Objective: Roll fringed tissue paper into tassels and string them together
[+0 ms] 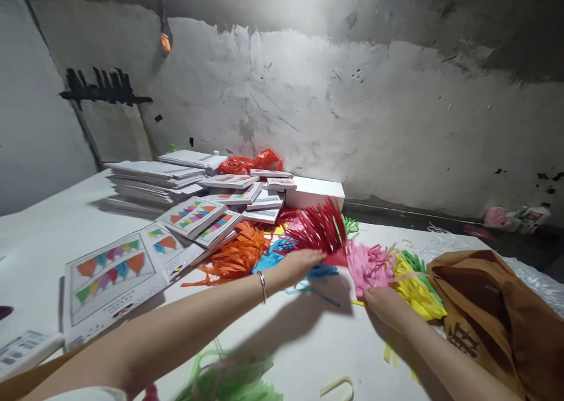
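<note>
The left hand (pixel 302 267) is at the red fringe (pixel 319 230), the right hand (pixel 384 306) at the pink fringe (pixel 370 266), mid tabletop (pixel 304 366); I can't tell if fingers grip. The row is laid out, not yet neat.

Brown cloth (pixel 476 283) at right, red plastic (pixel 269 159) near the patchy grey wall (pixel 299 89).

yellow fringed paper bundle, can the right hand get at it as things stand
Probably yes: the right hand, at the pink fringed paper bundle, is close beside the yellow fringed bundle, with nothing visible blocking its near side.
</note>
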`<state>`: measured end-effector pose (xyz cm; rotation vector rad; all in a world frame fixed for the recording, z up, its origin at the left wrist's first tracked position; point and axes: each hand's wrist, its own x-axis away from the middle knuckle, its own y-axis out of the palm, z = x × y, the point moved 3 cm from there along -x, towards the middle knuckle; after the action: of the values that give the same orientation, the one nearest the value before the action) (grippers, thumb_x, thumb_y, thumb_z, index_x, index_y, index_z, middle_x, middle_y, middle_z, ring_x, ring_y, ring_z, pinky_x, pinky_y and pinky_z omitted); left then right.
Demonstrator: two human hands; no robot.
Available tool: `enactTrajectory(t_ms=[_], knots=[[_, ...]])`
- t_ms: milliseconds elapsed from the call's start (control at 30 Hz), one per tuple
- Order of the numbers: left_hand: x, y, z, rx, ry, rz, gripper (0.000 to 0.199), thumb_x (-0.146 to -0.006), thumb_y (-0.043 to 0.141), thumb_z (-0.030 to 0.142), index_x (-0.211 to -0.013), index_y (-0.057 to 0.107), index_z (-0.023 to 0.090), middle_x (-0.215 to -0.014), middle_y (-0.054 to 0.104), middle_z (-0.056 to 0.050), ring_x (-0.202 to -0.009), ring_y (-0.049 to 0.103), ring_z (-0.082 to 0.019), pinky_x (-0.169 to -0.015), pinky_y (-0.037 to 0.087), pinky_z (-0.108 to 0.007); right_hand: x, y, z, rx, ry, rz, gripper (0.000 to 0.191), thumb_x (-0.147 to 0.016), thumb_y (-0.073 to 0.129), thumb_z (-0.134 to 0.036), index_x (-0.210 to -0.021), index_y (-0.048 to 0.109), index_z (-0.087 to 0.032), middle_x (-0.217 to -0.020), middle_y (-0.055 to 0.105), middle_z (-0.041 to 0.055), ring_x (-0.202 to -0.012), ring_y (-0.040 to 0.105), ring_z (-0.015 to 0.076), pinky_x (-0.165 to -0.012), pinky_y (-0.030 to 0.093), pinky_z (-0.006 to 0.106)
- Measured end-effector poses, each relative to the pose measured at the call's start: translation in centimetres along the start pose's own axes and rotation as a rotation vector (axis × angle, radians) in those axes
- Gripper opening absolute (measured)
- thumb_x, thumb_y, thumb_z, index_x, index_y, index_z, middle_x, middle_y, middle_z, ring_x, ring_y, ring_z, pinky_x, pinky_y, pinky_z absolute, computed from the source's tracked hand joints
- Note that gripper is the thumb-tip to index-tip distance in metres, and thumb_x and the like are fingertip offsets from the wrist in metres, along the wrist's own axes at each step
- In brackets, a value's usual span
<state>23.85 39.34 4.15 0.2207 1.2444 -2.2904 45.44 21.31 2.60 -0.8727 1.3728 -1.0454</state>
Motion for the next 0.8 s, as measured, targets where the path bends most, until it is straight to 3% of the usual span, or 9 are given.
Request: enactTrajectory(t_ms=[100,200,300,400,533,633,800], knots=[[3.3,4.8,-0.7,-0.100,0.039,-0.169,0.027,-0.097,0.060,0.023,-0.122,0.066,0.015,-0.132,0.066,-0.015,-0.122,0.062,-0.028,-0.106,0.049,-0.051,1.8,1.4,-1.2,0.017,-0.053,-0.126,0.021,-0.096,0.063,-0.030,-0.083,0.064,-0.015,-0.079,0.065,-0.0014,-0.073,0.064,0.0122,-0.072,0.055,0.030],[5.2,6.7,-1.4,-0.160,0.035,-0.210,0.036,-0.098,0.049,0.011,-0.131,0.062,0.014,-0.142,0.058,-0.019,-0.132,0.055,-0.030,-0.111,0.043,-0.052,1.9,1.1,-3.1,-0.017,-0.082,-0.146,0.017,-0.101,0.051,-0.018,-0.095,0.067,-0.015,-0.090,0.069,0.0029,-0.086,0.066,0.0161,-0.081,0.053,0.034],[5.6,6.8,-0.9,-0.173,0.046,-0.211,0.036,-0.099,0.046,0.015,-0.131,0.063,0.018,-0.142,0.060,-0.015,-0.129,0.057,-0.028,-0.110,0.046,-0.046,0.9,1.3,-6.4,-0.095,-0.133,-0.165,0.022,-0.101,0.046,-0.013,-0.106,0.067,-0.016,-0.100,0.070,0.0059,-0.097,0.065,0.0176,-0.087,0.051,0.033],[5.5,6.2,0.2,-0.161,0.076,-0.234,0.025,-0.097,0.055,0.024,-0.115,0.072,0.022,-0.122,0.073,-0.007,-0.110,0.067,-0.022,-0.098,0.053,-0.033,-0.3,2.6,-9.2,-0.162,-0.155,-0.204,0.017,-0.101,0.055,-0.024,-0.113,0.065,-0.016,-0.106,0.069,0.0043,-0.098,0.067,0.0172,-0.088,0.054,0.036],[5.7,4.2,-0.4,-0.185,0.007,-0.167,0.018,-0.098,0.055,0.023,-0.102,0.072,0.017,-0.111,0.072,-0.009,-0.102,0.067,-0.020,-0.090,0.054,-0.035,-0.9,4.1,-9.5,-0.196,-0.144,-0.266,0.017,-0.098,0.062,-0.031,-0.102,0.067,-0.015,-0.099,0.070,0.0025,-0.090,0.068,0.0163,-0.085,0.057,0.038],[6.0,3.1,-1.9,-0.200,-0.071,-0.132,0.017,-0.099,0.058,0.029,-0.101,0.068,0.015,-0.105,0.070,-0.007,-0.097,0.066,-0.020,-0.087,0.055,-0.040,-0.9,4.1,-9.3,-0.238,-0.135,-0.255,0.020,-0.098,0.062,-0.031,-0.110,0.065,-0.016,-0.107,0.069,0.0042,-0.098,0.068,0.0184,-0.088,0.056,0.041],[6.3,3.6,-3.1,-0.191,-0.116,-0.177,0.019,-0.098,0.060,0.033,-0.098,0.067,0.015,-0.098,0.069,-0.004,-0.086,0.067,-0.017,-0.080,0.057,-0.036,-1.1,4.5,-11.4,-0.315,-0.196,-0.261,0.021,-0.097,0.062,-0.028,-0.115,0.065,-0.016,-0.119,0.067,0.0063,-0.112,0.064,0.0215,-0.098,0.051,0.046]])
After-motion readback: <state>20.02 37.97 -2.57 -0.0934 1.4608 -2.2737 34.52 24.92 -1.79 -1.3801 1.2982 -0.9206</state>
